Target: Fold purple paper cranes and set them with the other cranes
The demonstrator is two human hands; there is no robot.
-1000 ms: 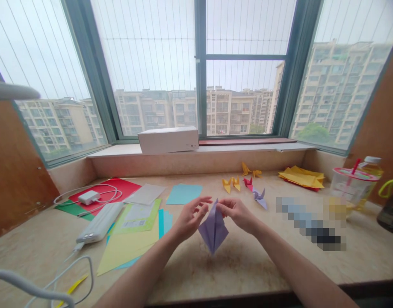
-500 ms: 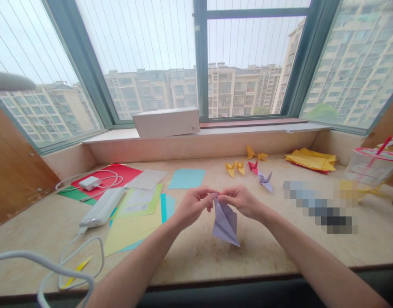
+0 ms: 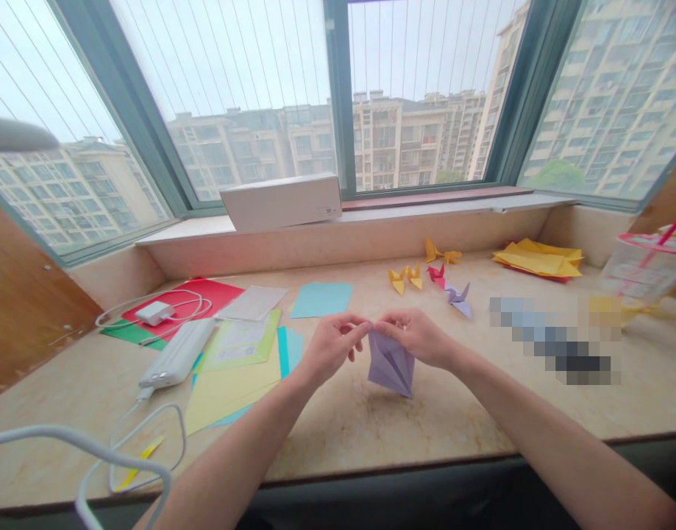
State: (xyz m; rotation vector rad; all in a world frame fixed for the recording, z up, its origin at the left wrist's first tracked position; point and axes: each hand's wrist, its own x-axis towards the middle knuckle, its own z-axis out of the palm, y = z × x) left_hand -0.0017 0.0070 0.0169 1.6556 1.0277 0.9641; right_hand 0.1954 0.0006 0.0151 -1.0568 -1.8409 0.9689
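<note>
A folded sheet of purple origami paper (image 3: 391,364) hangs down between my two hands, creased and partly spread. My left hand (image 3: 338,340) pinches its top edge between thumb and fingers. From the other side my right hand (image 3: 412,335) grips the same top edge, its thumb lying close to the left one. The fingertips hide the fold at the top. Beyond my hands stand small finished cranes: a purple crane (image 3: 459,299), a red crane (image 3: 437,276) and several yellow cranes (image 3: 397,280).
On the left lie coloured paper sheets (image 3: 232,394), a white power bank (image 3: 177,353), a charger (image 3: 154,313) and a looping cable (image 3: 56,439). Light blue paper (image 3: 321,299) rests behind my hands. Yellow paper (image 3: 537,259) and a plastic cup (image 3: 644,265) are at right; a white box (image 3: 282,202) stands on the sill.
The purple paper has turned and now looks wider and shorter, its lower tip higher. My hands stay pinched at its top, and the view has shifted slightly.
</note>
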